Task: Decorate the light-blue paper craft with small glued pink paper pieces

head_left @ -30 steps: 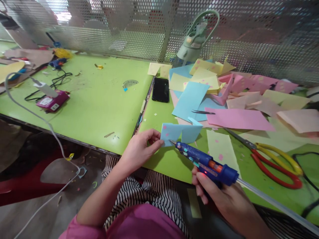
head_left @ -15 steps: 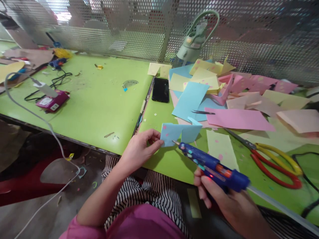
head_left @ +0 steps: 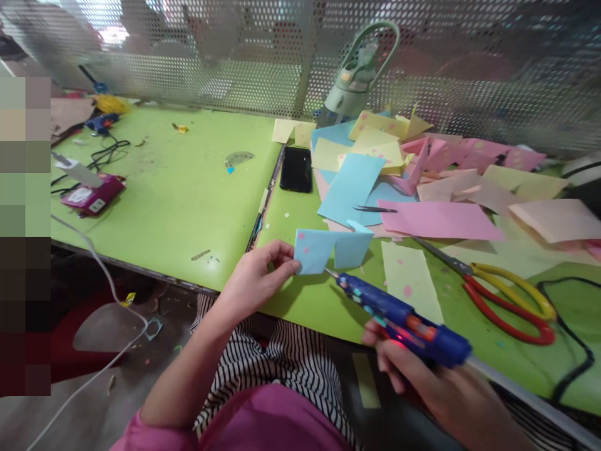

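My left hand [head_left: 263,275] pinches the left edge of a folded light-blue paper piece [head_left: 315,252] with pink spots, which stands on edge above the green table. In my right hand [head_left: 422,376] is a blue glue gun [head_left: 399,316], its red light lit and a long pale glue stick running out of the back. The nozzle points at the lower part of the blue paper, close to it; whether it touches I cannot tell. A pale yellow strip [head_left: 408,275] with pink spots lies just behind the gun.
Scissors [head_left: 469,269] with red and yellow handles lie at the right, near a black cord. Behind are tweezers [head_left: 375,209], a pink sheet [head_left: 441,220], heaped coloured paper, a phone [head_left: 296,169] and a bottle [head_left: 347,94]. A purple power box [head_left: 94,197] sits at the left.
The view has shifted slightly, so most things sit a little further left. The glue gun's tip sits slightly lower against the blue paper. Both hands keep their holds.
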The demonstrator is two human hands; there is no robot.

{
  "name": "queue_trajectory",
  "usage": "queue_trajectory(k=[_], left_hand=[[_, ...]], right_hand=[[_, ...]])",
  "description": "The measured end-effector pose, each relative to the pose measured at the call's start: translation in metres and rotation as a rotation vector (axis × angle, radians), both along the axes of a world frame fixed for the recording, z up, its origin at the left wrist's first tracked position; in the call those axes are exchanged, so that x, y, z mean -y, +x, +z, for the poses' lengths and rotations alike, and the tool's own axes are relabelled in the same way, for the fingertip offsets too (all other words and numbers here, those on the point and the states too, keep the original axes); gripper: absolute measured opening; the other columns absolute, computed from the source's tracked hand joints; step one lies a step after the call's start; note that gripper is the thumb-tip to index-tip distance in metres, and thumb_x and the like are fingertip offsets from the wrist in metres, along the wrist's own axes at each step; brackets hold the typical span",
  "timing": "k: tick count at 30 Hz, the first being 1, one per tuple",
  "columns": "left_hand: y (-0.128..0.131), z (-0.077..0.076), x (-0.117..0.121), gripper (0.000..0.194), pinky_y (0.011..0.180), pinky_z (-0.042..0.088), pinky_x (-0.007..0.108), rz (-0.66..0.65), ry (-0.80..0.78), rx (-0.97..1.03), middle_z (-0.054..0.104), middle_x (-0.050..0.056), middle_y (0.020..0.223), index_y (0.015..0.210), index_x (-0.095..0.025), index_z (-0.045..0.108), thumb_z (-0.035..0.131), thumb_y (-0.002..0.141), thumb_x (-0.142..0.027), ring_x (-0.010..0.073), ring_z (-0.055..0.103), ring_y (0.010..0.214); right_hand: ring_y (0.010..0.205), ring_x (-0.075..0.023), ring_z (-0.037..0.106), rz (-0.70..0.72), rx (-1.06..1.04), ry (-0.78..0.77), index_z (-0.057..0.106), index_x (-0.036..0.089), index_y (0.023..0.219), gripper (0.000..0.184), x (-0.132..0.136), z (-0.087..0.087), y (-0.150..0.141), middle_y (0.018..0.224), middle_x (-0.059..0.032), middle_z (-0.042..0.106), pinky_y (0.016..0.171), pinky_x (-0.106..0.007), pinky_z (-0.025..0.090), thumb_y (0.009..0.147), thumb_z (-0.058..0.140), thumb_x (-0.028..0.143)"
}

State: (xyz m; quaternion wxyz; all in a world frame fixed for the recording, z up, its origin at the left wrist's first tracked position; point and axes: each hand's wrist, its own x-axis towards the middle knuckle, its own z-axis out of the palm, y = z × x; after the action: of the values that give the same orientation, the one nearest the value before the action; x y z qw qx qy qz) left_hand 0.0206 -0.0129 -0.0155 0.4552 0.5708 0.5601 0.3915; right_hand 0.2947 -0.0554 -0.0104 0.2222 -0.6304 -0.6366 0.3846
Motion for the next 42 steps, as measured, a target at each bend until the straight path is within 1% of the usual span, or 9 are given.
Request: queue_trajectory(k=[3, 6, 10, 16, 22, 25, 31, 37, 42], left_hand=[[0.0, 0.0, 0.0, 0.013, 0.065, 0.042, 0.025, -0.009, 0.007, 0.0, 0.066, -0.002, 0.077, 0.093, -0.02, 0.063, 0.059, 0.088, -0.031, 0.0121, 0.057, 0.07], [0.0, -0.001, -0.001, 0.013, 0.065, 0.042, 0.025, -0.009, 0.01, 0.014, 0.065, -0.002, 0.076, 0.093, -0.019, 0.062, 0.059, 0.088, -0.031, 0.0125, 0.058, 0.07], [0.0, -0.001, -0.001, 0.012, 0.064, 0.041, 0.025, -0.016, 0.033, 0.025, 0.064, -0.002, 0.077, 0.092, -0.019, 0.062, 0.059, 0.088, -0.03, 0.0118, 0.057, 0.069], [-0.001, -0.001, 0.0, 0.012, 0.065, 0.041, 0.024, -0.023, 0.023, 0.033, 0.063, -0.003, 0.077, 0.093, -0.019, 0.062, 0.058, 0.089, -0.03, 0.0115, 0.057, 0.07], [-0.001, -0.001, 0.0, 0.011, 0.066, 0.041, 0.025, -0.024, 0.03, 0.047, 0.064, -0.002, 0.077, 0.093, -0.019, 0.063, 0.059, 0.089, -0.029, 0.0117, 0.057, 0.07], [0.0, -0.001, 0.0, 0.011, 0.066, 0.041, 0.025, -0.024, 0.027, 0.051, 0.064, -0.002, 0.078, 0.092, -0.019, 0.063, 0.059, 0.09, -0.029, 0.0118, 0.057, 0.07], [0.0, -0.002, 0.0, 0.01, 0.067, 0.041, 0.026, -0.021, 0.038, 0.05, 0.064, -0.002, 0.078, 0.093, -0.019, 0.062, 0.059, 0.089, -0.028, 0.012, 0.057, 0.071], [0.0, -0.003, 0.0, 0.011, 0.066, 0.041, 0.025, -0.025, 0.044, 0.053, 0.063, -0.002, 0.078, 0.094, -0.019, 0.063, 0.059, 0.089, -0.028, 0.0119, 0.057, 0.07], [0.0, -0.001, 0.0, 0.01, 0.066, 0.041, 0.024, -0.021, 0.043, 0.049, 0.064, -0.002, 0.078, 0.093, -0.019, 0.062, 0.059, 0.089, -0.028, 0.0117, 0.057, 0.07]], right_hand=[[0.049, -0.0162, 0.061, 0.054, -0.052, -0.055, 0.068, 0.019, 0.094, 0.053, -0.003, -0.002, -0.019, 0.066, -0.0041, 0.069, 0.045, -0.028, 0.051, 0.082, 0.055, 0.069], [0.049, -0.0162, 0.061, 0.068, -0.085, -0.074, 0.068, 0.019, 0.092, 0.054, -0.01, 0.002, -0.027, 0.064, -0.0045, 0.068, 0.044, -0.027, 0.051, 0.082, 0.055, 0.071], [0.048, -0.015, 0.058, 0.064, -0.1, -0.065, 0.068, 0.018, 0.087, 0.053, -0.013, 0.002, -0.027, 0.064, -0.0055, 0.068, 0.044, -0.026, 0.05, 0.083, 0.056, 0.069], [0.05, -0.016, 0.06, 0.087, -0.034, -0.081, 0.068, 0.019, 0.083, 0.053, -0.012, -0.002, -0.021, 0.06, -0.0045, 0.066, 0.046, -0.027, 0.051, 0.083, 0.054, 0.07], [0.049, -0.0165, 0.06, 0.138, 0.007, -0.098, 0.067, 0.02, 0.08, 0.057, -0.015, 0.002, -0.023, 0.057, -0.0037, 0.064, 0.05, -0.028, 0.052, 0.084, 0.048, 0.073], [0.049, -0.0161, 0.059, 0.141, 0.005, -0.096, 0.065, 0.02, 0.075, 0.057, -0.016, 0.002, -0.025, 0.06, -0.0049, 0.065, 0.048, -0.029, 0.05, 0.085, 0.047, 0.073], [0.05, -0.017, 0.061, 0.133, 0.032, -0.111, 0.066, 0.02, 0.08, 0.057, -0.015, 0.001, -0.024, 0.057, -0.003, 0.064, 0.051, -0.029, 0.051, 0.084, 0.047, 0.073], [0.046, -0.0162, 0.058, 0.097, 0.024, -0.052, 0.064, 0.021, 0.072, 0.053, -0.013, 0.008, -0.032, 0.052, -0.0008, 0.061, 0.049, -0.029, 0.049, 0.085, 0.049, 0.071], [0.046, -0.0163, 0.058, 0.115, 0.022, -0.03, 0.062, 0.022, 0.066, 0.052, -0.012, 0.011, -0.036, 0.049, -0.0007, 0.06, 0.05, -0.029, 0.049, 0.085, 0.05, 0.068]])
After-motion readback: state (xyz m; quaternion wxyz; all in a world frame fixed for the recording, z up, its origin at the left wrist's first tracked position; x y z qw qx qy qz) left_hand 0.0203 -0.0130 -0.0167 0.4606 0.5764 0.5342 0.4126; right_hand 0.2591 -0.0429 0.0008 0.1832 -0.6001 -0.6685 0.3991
